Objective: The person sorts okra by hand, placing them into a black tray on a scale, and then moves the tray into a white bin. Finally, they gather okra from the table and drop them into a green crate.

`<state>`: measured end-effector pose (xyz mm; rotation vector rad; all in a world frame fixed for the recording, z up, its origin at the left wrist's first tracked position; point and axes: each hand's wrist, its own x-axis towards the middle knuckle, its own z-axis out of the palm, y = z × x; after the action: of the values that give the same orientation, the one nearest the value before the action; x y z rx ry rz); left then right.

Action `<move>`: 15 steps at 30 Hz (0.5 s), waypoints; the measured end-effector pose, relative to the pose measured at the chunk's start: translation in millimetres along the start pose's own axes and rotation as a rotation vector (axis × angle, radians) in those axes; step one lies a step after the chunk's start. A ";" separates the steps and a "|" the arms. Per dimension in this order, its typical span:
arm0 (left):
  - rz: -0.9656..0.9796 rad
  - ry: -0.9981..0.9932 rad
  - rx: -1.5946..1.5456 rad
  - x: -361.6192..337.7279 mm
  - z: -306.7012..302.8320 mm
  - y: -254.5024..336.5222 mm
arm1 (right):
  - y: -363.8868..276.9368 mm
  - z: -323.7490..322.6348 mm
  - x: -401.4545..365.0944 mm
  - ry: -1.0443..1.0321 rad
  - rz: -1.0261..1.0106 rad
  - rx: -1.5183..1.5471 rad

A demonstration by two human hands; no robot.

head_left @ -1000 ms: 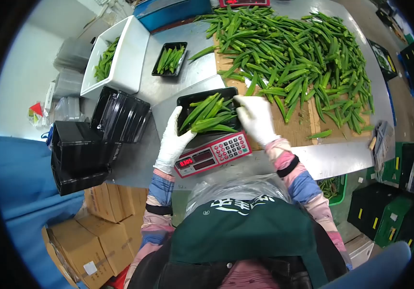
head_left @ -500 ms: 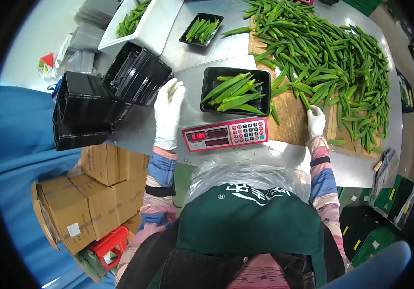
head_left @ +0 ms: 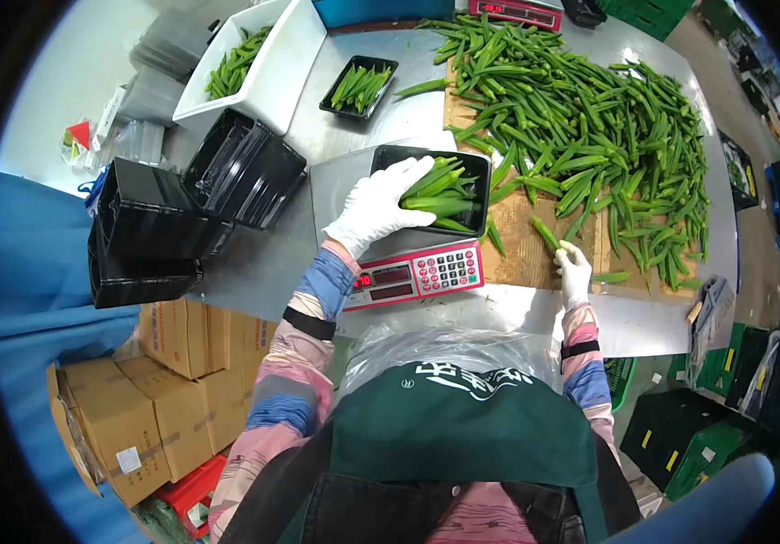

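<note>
Okra pods (head_left: 442,192) lie in a black plastic tray (head_left: 477,172) on the plate of a red and white digital scale (head_left: 426,276). My left hand (head_left: 379,208), in a white glove, reaches over the tray's left side, its fingers and thumb around the pods. Part of the scale's lit display is hidden by my left forearm. Between the gloved fingertips of my right hand (head_left: 575,274) is the end of a single okra pod (head_left: 544,232), just above the wooden board (head_left: 521,263).
A large okra heap (head_left: 580,127) covers the board's far and right parts. Empty black trays (head_left: 245,172) are stacked at left. Behind stand a white bin (head_left: 295,68) with okra and a filled black tray (head_left: 359,87). A second scale (head_left: 517,13) sits at the far edge.
My left hand has moved right from beside the scale onto the okra in the tray. My right hand has drawn back from the heap with a pod. The scale's reading has changed.
</note>
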<state>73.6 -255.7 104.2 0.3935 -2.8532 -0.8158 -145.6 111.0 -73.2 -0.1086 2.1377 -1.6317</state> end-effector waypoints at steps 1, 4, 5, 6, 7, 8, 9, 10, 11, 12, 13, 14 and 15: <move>0.019 -0.036 0.027 1.0 -5.8 0.2 | 0.5 0.6 -3.6 0.004 -0.010 0.004; 0.173 -0.135 0.012 4.5 -15.6 -11.4 | 20.7 2.4 -6.9 0.037 -0.077 -0.032; 0.166 -0.175 0.086 0.4 -23.6 -1.5 | 36.1 2.4 -4.2 0.042 -0.130 -0.055; 0.094 -0.198 -0.047 -2.1 -34.0 10.2 | 36.1 3.6 -11.1 0.049 -0.146 -0.081; 0.019 -0.221 -0.182 -3.6 -40.9 17.2 | 38.0 6.6 -13.7 0.055 -0.169 -0.100; 0.021 -0.124 -0.361 -4.5 -37.2 10.5 | 32.3 9.2 -19.6 0.068 -0.166 -0.129; 0.023 -0.027 -0.538 -5.3 -29.4 -2.8 | 29.6 12.1 -23.9 0.079 -0.162 -0.156; 0.036 0.098 -0.556 -4.0 -21.6 -17.6 | 25.8 14.1 -25.9 0.085 -0.177 -0.170; -0.072 0.123 -0.472 -6.9 -16.9 -27.6 | 24.4 14.6 -26.0 0.092 -0.194 -0.184; -0.177 0.151 -0.387 -12.6 -14.6 -31.9 | 23.0 14.9 -25.0 0.099 -0.214 -0.199; -0.282 0.182 -0.303 -18.8 -12.5 -35.9 | 21.5 15.0 -24.9 0.104 -0.212 -0.213; -0.337 0.098 -0.400 -25.0 -13.6 -33.8 | 18.2 15.1 -26.4 0.108 -0.211 -0.227; -0.351 -0.069 -0.516 -24.2 -17.3 -34.1 | 13.9 15.7 -27.9 0.110 -0.213 -0.242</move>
<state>107.6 -285.1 98.8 0.8076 -2.5212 -1.5984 -111.6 110.1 -81.0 -0.3386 2.4750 -1.5133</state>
